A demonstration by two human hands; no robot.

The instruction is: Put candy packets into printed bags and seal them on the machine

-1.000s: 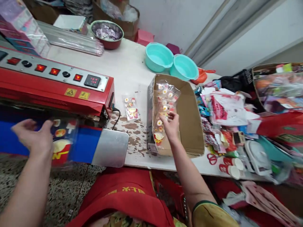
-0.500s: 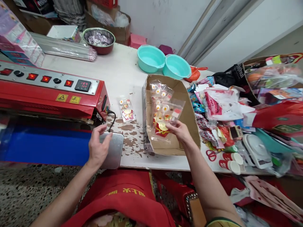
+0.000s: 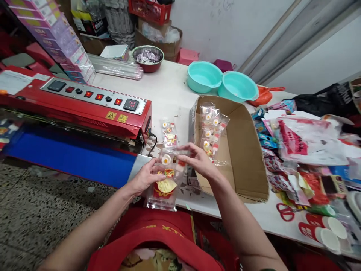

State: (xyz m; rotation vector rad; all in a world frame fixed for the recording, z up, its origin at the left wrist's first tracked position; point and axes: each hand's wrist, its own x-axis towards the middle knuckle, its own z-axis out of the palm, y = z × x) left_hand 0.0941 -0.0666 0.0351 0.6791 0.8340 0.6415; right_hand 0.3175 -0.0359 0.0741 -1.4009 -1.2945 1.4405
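Note:
A clear plastic bag with a fried-egg piece, other small food-shaped pieces and a red and yellow card hangs tilted over the table's front edge. My left hand pinches its left side, thumb across the front. At the bag's upper right is my right hand, fingers stretched out and apart, by the edge; whether they touch the plastic is hard to see. Behind lies a similar filled bag on the table. Several more filled bags lie in the cardboard box on the right.
To the left stands a red machine with lit switches and a blue belt. Two turquoise basins and a metal bowl are behind. Red scissors, paper cups and mixed packets crowd the right side.
My right hand has brought the bag from over the box leftward to the front of me. My left hand has moved from the machine's metal plate onto the bag. The view has shifted left.

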